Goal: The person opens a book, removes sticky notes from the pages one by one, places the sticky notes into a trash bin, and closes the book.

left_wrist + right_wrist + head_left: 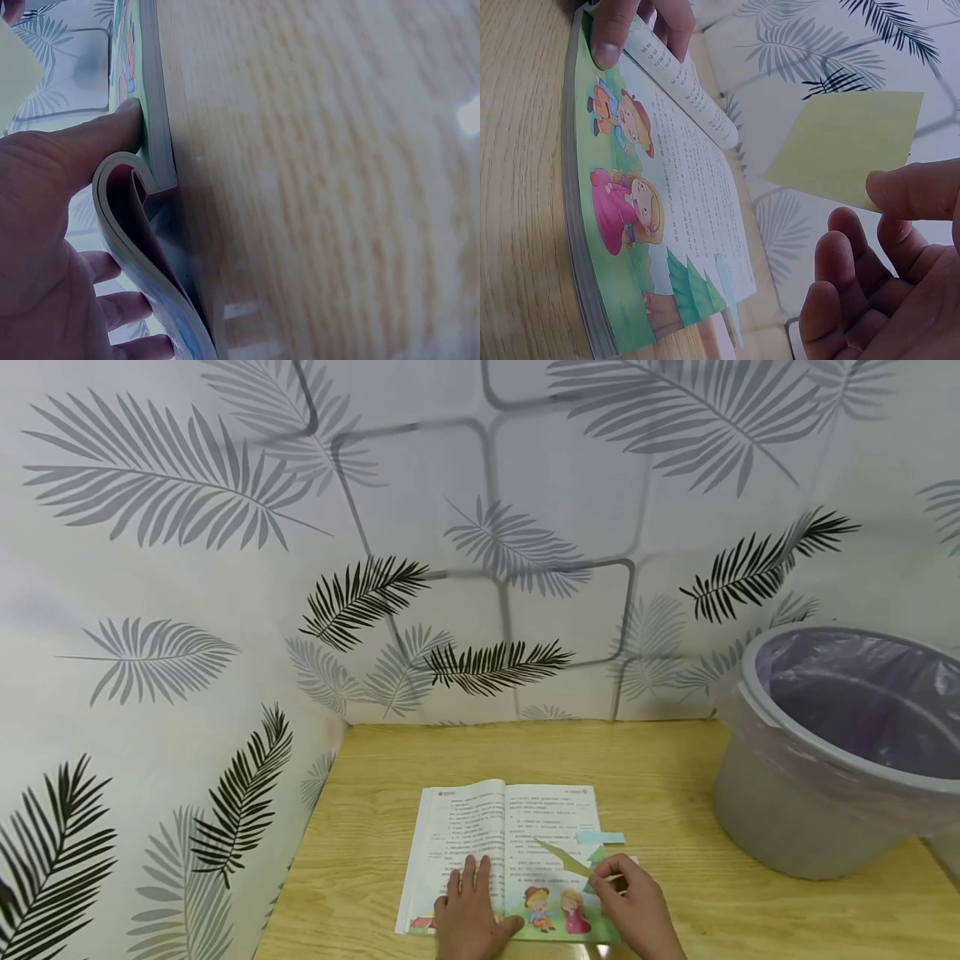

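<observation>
An open book (551, 814) with printed text and a cartoon of two children lies on the table. Spread over its lower left page is my left hand (472, 910), fingers straight, the thumb (112, 139) pressing near the spine by the bottom edge. My right hand (637, 902) pinches a yellow-green sticky note (847, 142) by one corner between thumb and index finger, held above the right page. In the right wrist view the note is apart from the paper. A light blue sticky tab (603, 837) sticks out past the right page's edge.
At the right stands a large grey bucket (810, 810) lined with a purple-tinted plastic bag. The wood-grain table (360, 827) meets a wall covering (420, 510) with leaf prints behind and at the left.
</observation>
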Demonstrator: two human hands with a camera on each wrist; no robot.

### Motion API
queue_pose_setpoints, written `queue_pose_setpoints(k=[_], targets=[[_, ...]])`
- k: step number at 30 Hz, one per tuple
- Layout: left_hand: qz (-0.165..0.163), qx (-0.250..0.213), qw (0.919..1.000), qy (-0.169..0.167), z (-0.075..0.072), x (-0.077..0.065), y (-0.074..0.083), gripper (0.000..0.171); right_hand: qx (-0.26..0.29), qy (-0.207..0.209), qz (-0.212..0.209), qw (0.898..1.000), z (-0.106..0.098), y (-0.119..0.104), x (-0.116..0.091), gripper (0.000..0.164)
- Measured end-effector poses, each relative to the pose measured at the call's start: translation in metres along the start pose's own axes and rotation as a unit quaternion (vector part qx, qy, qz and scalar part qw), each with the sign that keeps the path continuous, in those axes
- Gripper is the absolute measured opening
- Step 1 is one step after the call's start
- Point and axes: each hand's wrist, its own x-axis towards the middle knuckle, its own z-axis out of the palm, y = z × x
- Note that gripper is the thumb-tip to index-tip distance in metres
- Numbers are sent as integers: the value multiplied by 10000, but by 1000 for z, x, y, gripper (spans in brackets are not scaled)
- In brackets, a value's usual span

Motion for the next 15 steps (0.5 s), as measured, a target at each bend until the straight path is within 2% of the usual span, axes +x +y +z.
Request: queue_pose_setpoints(k=[15], targets=[[35, -60, 10000, 55, 0, -1, 0, 102, 81, -9, -86, 9999, -2, 3, -2, 7]])
